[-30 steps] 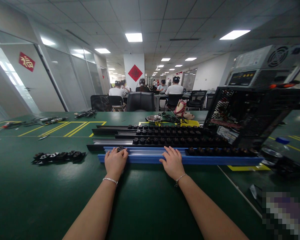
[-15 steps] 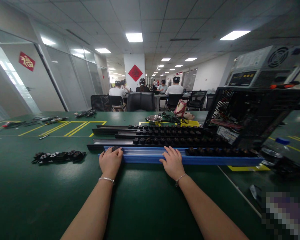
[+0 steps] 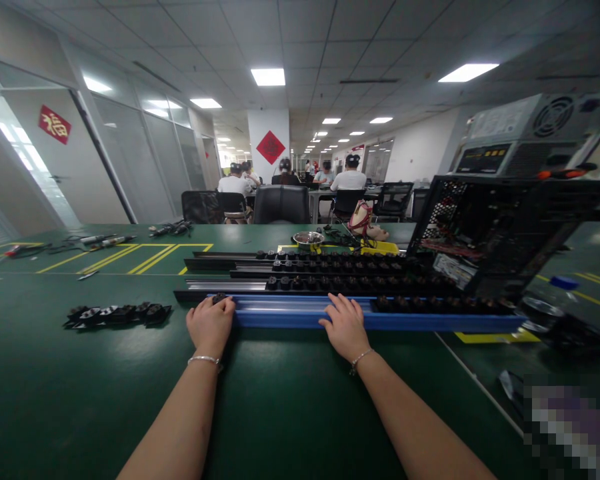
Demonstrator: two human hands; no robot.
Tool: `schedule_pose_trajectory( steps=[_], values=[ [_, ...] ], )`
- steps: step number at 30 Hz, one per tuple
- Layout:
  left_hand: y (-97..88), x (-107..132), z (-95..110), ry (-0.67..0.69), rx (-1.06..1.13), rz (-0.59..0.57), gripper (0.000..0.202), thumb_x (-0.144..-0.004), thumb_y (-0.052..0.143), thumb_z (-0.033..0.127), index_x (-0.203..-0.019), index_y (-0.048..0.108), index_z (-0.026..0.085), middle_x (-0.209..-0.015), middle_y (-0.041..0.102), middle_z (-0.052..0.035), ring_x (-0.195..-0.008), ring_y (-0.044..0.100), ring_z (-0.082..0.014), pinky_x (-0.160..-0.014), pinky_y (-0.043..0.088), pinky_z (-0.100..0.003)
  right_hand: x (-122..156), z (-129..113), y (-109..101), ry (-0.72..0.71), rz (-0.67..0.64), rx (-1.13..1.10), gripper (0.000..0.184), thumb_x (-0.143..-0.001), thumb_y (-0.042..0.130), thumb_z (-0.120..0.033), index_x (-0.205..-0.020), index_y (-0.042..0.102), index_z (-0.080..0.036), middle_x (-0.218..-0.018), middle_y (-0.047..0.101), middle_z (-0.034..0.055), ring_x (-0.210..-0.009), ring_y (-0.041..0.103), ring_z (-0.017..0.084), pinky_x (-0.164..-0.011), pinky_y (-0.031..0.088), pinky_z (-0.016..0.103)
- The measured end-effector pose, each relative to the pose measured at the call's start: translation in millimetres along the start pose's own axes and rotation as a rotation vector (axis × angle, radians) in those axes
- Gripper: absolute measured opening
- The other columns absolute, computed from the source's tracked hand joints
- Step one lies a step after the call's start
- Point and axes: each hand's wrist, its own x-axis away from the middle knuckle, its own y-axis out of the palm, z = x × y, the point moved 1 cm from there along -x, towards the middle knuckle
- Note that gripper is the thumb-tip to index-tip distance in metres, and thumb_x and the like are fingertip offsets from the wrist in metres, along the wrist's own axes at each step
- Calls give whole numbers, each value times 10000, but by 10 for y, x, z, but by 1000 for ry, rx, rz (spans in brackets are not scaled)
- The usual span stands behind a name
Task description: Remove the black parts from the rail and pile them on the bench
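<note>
A long blue rail [image 3: 280, 320] lies across the green table in front of me. At its left end my left hand [image 3: 210, 325] is closed on a small black socket module [image 3: 220, 297], which is mostly covered by the fingers. Farther right, my right hand [image 3: 347, 325] grips the blue rail, its fingers over the top and the thumb toward the near side. A row of black socket modules [image 3: 430, 304] sits in the right part of the rail. Left of my left hand, a group of loose black modules [image 3: 117, 314] lies on the table.
Behind the blue rail are several black rails [image 3: 225, 285] holding socket modules. An open computer case [image 3: 500, 227] stands at the right, near a bottle with a blue cap [image 3: 564, 283]. A metal bowl [image 3: 308, 238] and cables [image 3: 173, 227] lie farther back. People sit in the background.
My left hand has moved a little to the left along the blue rail with the black socket module. My right hand and the rail have stayed where they were.
</note>
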Motion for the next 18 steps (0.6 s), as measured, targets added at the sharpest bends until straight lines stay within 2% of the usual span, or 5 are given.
schedule_pose_trajectory(
  steps=[7,14,18],
  values=[
    [61,-49,-83,52,15,7,379,-836,379,337,-893,741,243,-888,683,-81,-963,558,-225,-851,400,-315,2,7,19,-8,8,4,126,-793,582,-304,-867,627,-213,-1305,524,54,-1241,399,264,-1041,227,458],
    [35,-84,-140,12,72,-37,379,-830,374,332,-871,740,244,-854,674,-65,-859,565,-200,-804,419,-293,7,-3,8,-4,0,4,131,-796,579,-304,-874,627,-209,-1308,522,56,-1244,399,267,-1046,220,458],
    [19,-84,-141,7,78,-36,391,-836,364,341,-843,741,238,-862,671,-66,-875,559,-201,-804,413,-291,7,-6,3,2,1,-8,128,-796,575,-295,-877,626,-211,-1310,519,58,-1248,395,260,-1045,219,460]
  ],
)
